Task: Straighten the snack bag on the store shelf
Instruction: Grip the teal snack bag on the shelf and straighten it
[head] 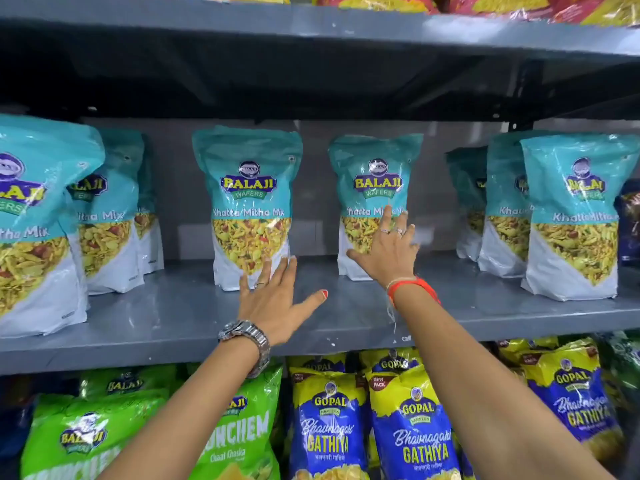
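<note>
My right hand (386, 251) lies open, flat on the front of a teal bag (372, 174) standing upright on the grey shelf (166, 313). My left hand (277, 299) is open too, fingers touching the neighbouring bag (247, 188).

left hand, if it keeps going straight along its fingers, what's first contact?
Most likely the teal Khatta Mitha Mix bag standing directly ahead. The left hand is open, its fingers overlapping the bag's lower front edge. Whether they already touch is unclear from this one view. The right hand is at the neighbouring bag.
</note>
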`<state>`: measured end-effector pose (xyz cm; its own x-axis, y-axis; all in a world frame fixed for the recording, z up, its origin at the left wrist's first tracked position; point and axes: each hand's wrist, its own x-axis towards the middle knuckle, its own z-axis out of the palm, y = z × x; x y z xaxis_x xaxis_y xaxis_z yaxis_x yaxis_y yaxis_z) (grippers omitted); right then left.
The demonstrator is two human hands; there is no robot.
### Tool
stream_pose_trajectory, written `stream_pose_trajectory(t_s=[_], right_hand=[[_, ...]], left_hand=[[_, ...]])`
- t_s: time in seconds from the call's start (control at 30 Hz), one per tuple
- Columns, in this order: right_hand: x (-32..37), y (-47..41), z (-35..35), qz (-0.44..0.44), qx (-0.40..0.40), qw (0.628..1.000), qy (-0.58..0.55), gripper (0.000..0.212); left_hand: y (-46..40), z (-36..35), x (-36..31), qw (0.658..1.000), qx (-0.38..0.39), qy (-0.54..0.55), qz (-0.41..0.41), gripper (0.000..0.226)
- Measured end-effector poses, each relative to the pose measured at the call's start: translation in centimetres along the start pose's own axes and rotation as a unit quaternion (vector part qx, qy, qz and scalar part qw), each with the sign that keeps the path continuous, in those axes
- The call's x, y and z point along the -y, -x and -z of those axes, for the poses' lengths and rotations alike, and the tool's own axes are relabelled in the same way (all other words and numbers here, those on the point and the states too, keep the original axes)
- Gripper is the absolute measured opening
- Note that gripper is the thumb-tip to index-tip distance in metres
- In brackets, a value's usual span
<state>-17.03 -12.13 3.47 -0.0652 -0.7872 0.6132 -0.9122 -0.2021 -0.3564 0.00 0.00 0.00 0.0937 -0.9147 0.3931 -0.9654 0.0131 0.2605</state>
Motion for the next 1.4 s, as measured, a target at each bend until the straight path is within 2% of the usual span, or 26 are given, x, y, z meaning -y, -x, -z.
stream_pose_trajectory(t_s=[0.1, 0.23, 0.37, 0.67, 1.0, 1.4], right_hand=[[0.6, -0.2, -0.6, -0.052, 0.002, 0.998, -0.036, 0.119], [0.8, -0.6, -2.0, -0.075, -0.018, 0.995, -0.059, 0.124], [1.0, -1.3, -2.8, -0.090, -0.036, 0.992, -0.084, 0.127], [0.7, -1.7, -2.9, -0.098, -0.060, 0.986, -0.120, 0.116], [-0.1, 0.2, -0.9, -0.089, -0.069, 0.983, -0.146, 0.115], [-1.7, 3.9, 2.5, -0.066, -0.076, 0.980, -0.172, 0.117]], left_hand=[[0.0, -0.9, 0.4, 0.993, 0.078, -0.087, -0.007, 0.091], [-0.4, -1.8, 1.0, 0.986, 0.144, -0.086, 0.000, 0.094], [-0.7, -1.9, 1.1, 0.984, 0.150, -0.093, -0.001, 0.093], [-1.1, -1.4, 1.1, 0.981, 0.177, -0.085, -0.001, 0.090], [-0.6, -1.3, 0.8, 0.985, 0.149, -0.089, -0.001, 0.089], [-0.6, -1.2, 1.1, 0.985, 0.152, -0.083, 0.003, 0.088]])
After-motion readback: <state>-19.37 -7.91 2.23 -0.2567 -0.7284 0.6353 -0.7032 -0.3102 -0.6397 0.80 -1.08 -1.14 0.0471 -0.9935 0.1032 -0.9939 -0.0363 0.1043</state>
